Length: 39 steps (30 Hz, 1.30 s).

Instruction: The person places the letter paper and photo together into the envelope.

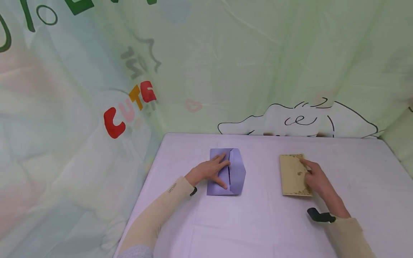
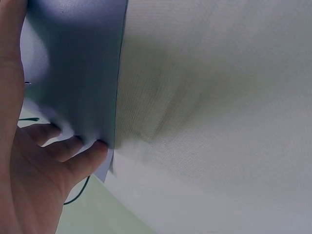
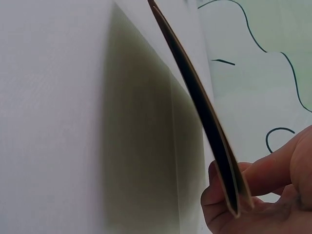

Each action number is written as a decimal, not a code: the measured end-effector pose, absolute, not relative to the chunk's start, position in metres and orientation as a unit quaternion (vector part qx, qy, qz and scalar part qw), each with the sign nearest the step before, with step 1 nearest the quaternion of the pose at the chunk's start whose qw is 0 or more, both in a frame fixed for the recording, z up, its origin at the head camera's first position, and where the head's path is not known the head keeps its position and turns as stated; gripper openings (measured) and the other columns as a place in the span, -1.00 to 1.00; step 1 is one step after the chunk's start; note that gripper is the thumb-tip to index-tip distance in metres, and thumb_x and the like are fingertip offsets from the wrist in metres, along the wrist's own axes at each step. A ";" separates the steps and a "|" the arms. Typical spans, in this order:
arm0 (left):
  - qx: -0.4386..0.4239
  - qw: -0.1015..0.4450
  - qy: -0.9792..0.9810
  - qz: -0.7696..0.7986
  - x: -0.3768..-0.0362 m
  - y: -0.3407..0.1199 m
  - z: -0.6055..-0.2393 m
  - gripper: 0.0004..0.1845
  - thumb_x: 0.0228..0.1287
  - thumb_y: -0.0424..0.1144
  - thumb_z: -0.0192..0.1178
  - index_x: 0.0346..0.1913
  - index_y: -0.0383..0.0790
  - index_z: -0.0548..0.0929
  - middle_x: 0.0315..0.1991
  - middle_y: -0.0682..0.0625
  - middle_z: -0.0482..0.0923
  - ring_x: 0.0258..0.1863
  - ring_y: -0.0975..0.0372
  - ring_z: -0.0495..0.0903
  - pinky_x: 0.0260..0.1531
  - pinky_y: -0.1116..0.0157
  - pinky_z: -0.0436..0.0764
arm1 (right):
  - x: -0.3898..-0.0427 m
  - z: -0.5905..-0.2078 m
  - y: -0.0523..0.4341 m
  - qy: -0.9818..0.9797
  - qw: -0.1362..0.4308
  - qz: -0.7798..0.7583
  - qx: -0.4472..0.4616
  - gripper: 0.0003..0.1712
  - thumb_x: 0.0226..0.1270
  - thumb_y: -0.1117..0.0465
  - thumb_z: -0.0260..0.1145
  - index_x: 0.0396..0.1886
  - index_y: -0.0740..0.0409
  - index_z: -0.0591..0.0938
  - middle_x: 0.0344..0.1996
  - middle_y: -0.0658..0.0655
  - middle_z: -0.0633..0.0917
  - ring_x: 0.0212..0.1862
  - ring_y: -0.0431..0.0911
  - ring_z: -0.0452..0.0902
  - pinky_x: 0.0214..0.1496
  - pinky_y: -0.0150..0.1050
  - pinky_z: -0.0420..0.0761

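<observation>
A purple envelope [image 1: 237,172] lies on the table with its pointed flap spread to the right and a dark slit along the flap's fold. My left hand [image 1: 211,170] rests on it with fingers and thumb spread; in the left wrist view the fingertips touch the envelope [image 2: 78,73] near its edge. Farther right, my right hand [image 1: 317,181] pinches a folded tan card [image 1: 290,175] with brown floral trim by its right side. From the right wrist, the card [image 3: 200,102] is seen edge-on, raised above the table, between thumb and curled fingers.
A white cloth covers the table [image 1: 258,225]. Behind it hangs a pale green curtain [image 1: 226,64] with drawn figures, and a printed sheet [image 1: 64,143] hangs at the left. Dark straps [image 1: 321,215] show at both wrists.
</observation>
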<state>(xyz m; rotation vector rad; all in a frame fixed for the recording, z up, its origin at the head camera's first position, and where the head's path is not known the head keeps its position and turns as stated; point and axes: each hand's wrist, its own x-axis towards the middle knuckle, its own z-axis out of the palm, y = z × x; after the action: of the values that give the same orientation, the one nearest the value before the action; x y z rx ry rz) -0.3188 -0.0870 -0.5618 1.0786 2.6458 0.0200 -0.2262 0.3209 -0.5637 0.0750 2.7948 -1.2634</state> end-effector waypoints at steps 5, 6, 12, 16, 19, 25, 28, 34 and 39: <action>0.372 0.148 0.916 0.007 -0.319 -0.087 -0.561 0.05 -0.13 0.57 0.31 0.41 0.20 0.18 0.65 -0.15 -0.15 0.60 -0.07 0.04 0.29 0.00 0.50 | -0.229 -0.565 0.314 0.911 0.031 -0.410 0.012 -0.23 0.24 0.54 -0.21 0.53 0.46 0.07 0.46 0.65 0.04 0.24 0.39 0.14 0.24 0.39 0.22; 0.372 0.149 0.916 0.006 -0.319 -0.087 -0.561 0.05 -0.13 0.57 0.31 0.41 0.20 0.18 0.65 -0.15 -0.15 0.60 -0.07 0.04 0.29 0.00 0.50 | -0.229 -0.565 0.313 0.911 0.031 -0.411 0.010 -0.23 0.24 0.53 -0.21 0.53 0.46 0.07 0.46 0.65 0.04 0.23 0.38 0.14 0.22 0.36 0.24; 0.374 0.147 0.916 0.006 -0.319 -0.087 -0.562 0.05 -0.12 0.57 0.30 0.40 0.20 0.18 0.64 -0.15 -0.15 0.59 -0.08 0.06 0.28 0.00 0.51 | -0.232 -0.565 0.306 0.911 0.032 -0.411 0.006 -0.24 0.27 0.52 -0.21 0.54 0.44 0.06 0.47 0.63 0.04 0.18 0.33 0.15 0.15 0.29 0.27; 0.376 0.145 0.915 0.006 -0.320 -0.087 -0.563 0.04 -0.12 0.57 0.30 0.40 0.19 0.18 0.64 -0.16 -0.15 0.59 -0.08 0.06 0.29 0.02 0.50 | -0.234 -0.565 0.301 0.909 0.033 -0.415 0.011 -0.24 0.29 0.52 -0.21 0.54 0.42 0.06 0.47 0.62 0.04 0.27 0.37 0.14 0.27 0.40 0.22; 0.375 0.144 0.916 0.007 -0.320 -0.087 -0.563 0.04 -0.12 0.57 0.30 0.39 0.19 0.19 0.65 -0.16 -0.15 0.59 -0.08 0.06 0.29 0.02 0.51 | -0.235 -0.566 0.298 0.908 0.032 -0.417 0.008 -0.25 0.30 0.53 -0.20 0.54 0.43 0.08 0.47 0.62 0.06 0.25 0.36 0.14 0.26 0.38 0.23; 0.375 0.141 0.916 0.008 -0.319 -0.088 -0.562 0.04 -0.12 0.57 0.30 0.39 0.19 0.19 0.64 -0.16 -0.14 0.59 -0.09 0.07 0.27 0.01 0.52 | -0.235 -0.566 0.288 0.904 0.036 -0.425 0.010 -0.26 0.30 0.54 -0.21 0.54 0.44 0.08 0.46 0.63 0.07 0.24 0.34 0.15 0.21 0.29 0.27; 0.374 0.140 0.917 0.008 -0.319 -0.088 -0.562 0.05 -0.12 0.57 0.30 0.40 0.19 0.19 0.64 -0.16 -0.14 0.59 -0.09 0.07 0.27 0.01 0.52 | -0.237 -0.568 0.283 0.905 0.035 -0.424 0.014 -0.26 0.32 0.54 -0.21 0.54 0.43 0.08 0.46 0.62 0.07 0.21 0.31 0.15 0.19 0.26 0.28; 0.376 0.141 0.916 0.004 -0.319 -0.088 -0.562 0.06 -0.13 0.57 0.30 0.41 0.19 0.19 0.65 -0.16 -0.15 0.58 -0.10 0.08 0.27 0.00 0.52 | -0.240 -0.570 0.274 0.903 0.020 -0.428 0.005 -0.29 0.32 0.56 -0.20 0.52 0.45 0.12 0.44 0.62 0.12 0.17 0.27 0.17 0.10 0.16 0.29; 0.375 0.139 0.917 0.008 -0.320 -0.088 -0.564 0.06 -0.14 0.58 0.30 0.40 0.20 0.19 0.65 -0.15 -0.15 0.58 -0.09 0.08 0.26 0.00 0.52 | -0.243 -0.572 0.267 0.900 0.008 -0.435 -0.015 -0.30 0.31 0.57 -0.19 0.50 0.50 0.14 0.43 0.62 0.15 0.24 0.29 0.17 0.21 0.23 0.29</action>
<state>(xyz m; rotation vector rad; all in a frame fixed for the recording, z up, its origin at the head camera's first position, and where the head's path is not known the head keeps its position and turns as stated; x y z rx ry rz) -0.3201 -0.0880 -0.5637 1.0828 2.6506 0.0221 -0.2427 0.2675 -0.5725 -0.0458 2.8131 -1.3593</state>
